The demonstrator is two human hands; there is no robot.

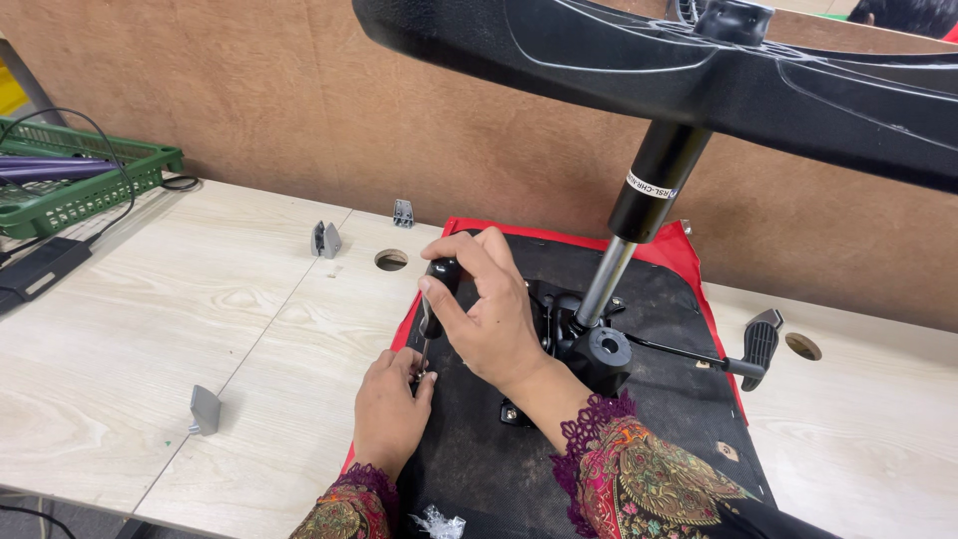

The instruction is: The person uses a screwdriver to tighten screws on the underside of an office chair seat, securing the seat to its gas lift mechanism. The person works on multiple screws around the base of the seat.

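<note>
**Screwdriver at the edge of an upturned chair seat**

A pale wood-grain table fills the lower left. At centre lies a black-bottomed chair seat with red trim, likely heavy and stiff. The right hand has its grip closed around a black-handled screwdriver, a light, rigid tool best held by the handle. The left hand pinches the shaft tip.

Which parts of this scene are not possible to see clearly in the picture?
- Head view: the screwdriver tip and any screw are hidden by the left hand fingers.
- Its handle is mostly covered by the right hand.
- The chair base is cut off by the top and right edges.
- The green crate is cut off by the left edge.
</note>
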